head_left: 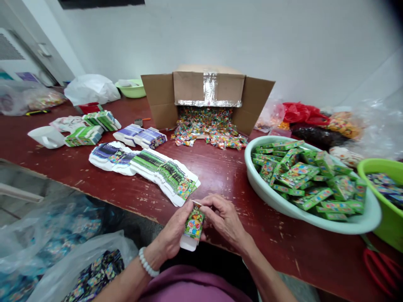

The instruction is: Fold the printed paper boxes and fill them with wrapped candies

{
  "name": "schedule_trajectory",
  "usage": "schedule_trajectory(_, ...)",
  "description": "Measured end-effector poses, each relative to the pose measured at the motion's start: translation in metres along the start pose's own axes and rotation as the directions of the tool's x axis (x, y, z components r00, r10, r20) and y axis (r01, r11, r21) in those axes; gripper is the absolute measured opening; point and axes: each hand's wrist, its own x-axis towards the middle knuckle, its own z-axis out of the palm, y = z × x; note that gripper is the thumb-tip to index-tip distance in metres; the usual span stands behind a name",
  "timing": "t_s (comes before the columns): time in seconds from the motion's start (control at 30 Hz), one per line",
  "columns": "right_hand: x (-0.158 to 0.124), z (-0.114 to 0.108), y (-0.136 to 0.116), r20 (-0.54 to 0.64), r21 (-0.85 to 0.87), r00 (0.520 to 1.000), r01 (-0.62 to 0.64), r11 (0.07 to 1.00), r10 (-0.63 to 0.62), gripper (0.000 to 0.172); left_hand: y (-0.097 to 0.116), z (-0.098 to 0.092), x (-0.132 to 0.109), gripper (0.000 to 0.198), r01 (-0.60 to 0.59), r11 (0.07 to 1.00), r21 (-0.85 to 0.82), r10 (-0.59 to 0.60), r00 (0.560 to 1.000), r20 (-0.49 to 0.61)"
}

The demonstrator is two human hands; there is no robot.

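A small green printed carton (194, 223) is in my left hand (172, 235), gripped by its side, with a white flap sticking out at the lower end. My right hand (222, 216) pinches the carton's upper edge, thumb and fingers closed at its top end. Just beyond my hands lies a fanned row of flattened green cartons (163, 172), with flattened purple cartons (111, 157) at its left end. Wrapped candies (208, 130) spill from an open cardboard box (208, 86) at the back of the table.
On the right, a pale blue basin (261, 197) holds many filled-out green cartons, beside a lime green basin (387, 226) and red-handled scissors (380, 268). A white mug (46, 137) and carton stacks (85, 135) stand left. Plastic bags of packets (94, 272) sit below the table edge.
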Motion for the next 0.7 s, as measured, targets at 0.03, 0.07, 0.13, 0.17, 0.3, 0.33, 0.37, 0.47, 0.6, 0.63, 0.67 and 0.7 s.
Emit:
schedule_trajectory(0.03, 0.001, 0.000, -0.002, 0.032, 0.038, 0.998, -0.058, 0.998, 0.057, 0.021, 0.000, 0.001, 0.000, 0.058, -0.010, 1.000, 0.017, 0.011, 1.000, -0.030)
schedule_trajectory(0.07, 0.003, 0.001, -0.004, 0.056, 0.096, 0.990, -0.131, 0.987, 0.126, 0.023, 0.000, 0.002, 0.000, 0.059, -0.030, 0.998, 0.049, 0.032, 0.998, -0.051)
schedule_trajectory(0.13, 0.006, 0.002, -0.005, 0.112, 0.227, 0.959, -0.280, 0.933, 0.261, 0.026, 0.001, 0.004, 0.000, 0.063, -0.064, 0.989, 0.131, 0.072, 0.996, -0.060)
schedule_trajectory(0.17, 0.008, 0.002, -0.005, 0.140, 0.275, 0.942, -0.332, 0.903, 0.304, 0.026, 0.002, 0.004, 0.000, 0.065, -0.075, 0.982, 0.171, 0.086, 0.994, -0.061)
schedule_trajectory(0.3, 0.015, 0.001, -0.003, 0.176, 0.340, 0.918, -0.395, 0.854, 0.355, 0.028, 0.006, 0.002, 0.001, 0.070, -0.065, 0.965, 0.253, 0.081, 0.995, -0.056)
schedule_trajectory(0.33, 0.016, 0.001, -0.003, 0.173, 0.356, 0.914, -0.406, 0.842, 0.367, 0.028, 0.007, 0.001, 0.001, 0.071, -0.053, 0.965, 0.258, 0.068, 0.997, -0.047)
schedule_trajectory(0.37, 0.016, 0.002, -0.002, 0.170, 0.378, 0.908, -0.419, 0.826, 0.383, 0.028, 0.008, 0.001, 0.001, 0.071, -0.049, 0.964, 0.262, 0.062, 0.997, -0.042)
schedule_trajectory(0.47, 0.016, 0.003, -0.004, 0.190, 0.444, 0.884, -0.465, 0.766, 0.427, 0.028, 0.009, -0.001, 0.000, 0.070, -0.065, 0.959, 0.275, 0.078, 0.996, -0.039)
schedule_trajectory(0.6, 0.012, 0.003, -0.009, 0.225, 0.435, 0.907, -0.420, 0.796, 0.356, 0.025, 0.008, -0.002, -0.001, 0.072, -0.083, 0.963, 0.256, 0.095, 0.995, -0.036)
schedule_trajectory(0.63, 0.010, 0.002, -0.010, 0.230, 0.408, 0.922, -0.382, 0.829, 0.312, 0.024, 0.008, -0.003, -0.001, 0.073, -0.088, 0.964, 0.249, 0.100, 0.994, -0.033)
schedule_trajectory(0.67, 0.008, 0.003, -0.011, 0.234, 0.367, 0.936, -0.335, 0.868, 0.262, 0.023, 0.008, -0.003, -0.002, 0.074, -0.089, 0.966, 0.243, 0.100, 0.994, -0.036)
schedule_trajectory(0.7, 0.005, 0.004, -0.011, 0.227, 0.317, 0.952, -0.273, 0.908, 0.207, 0.023, 0.007, -0.004, -0.002, 0.074, -0.085, 0.968, 0.237, 0.098, 0.994, -0.046)
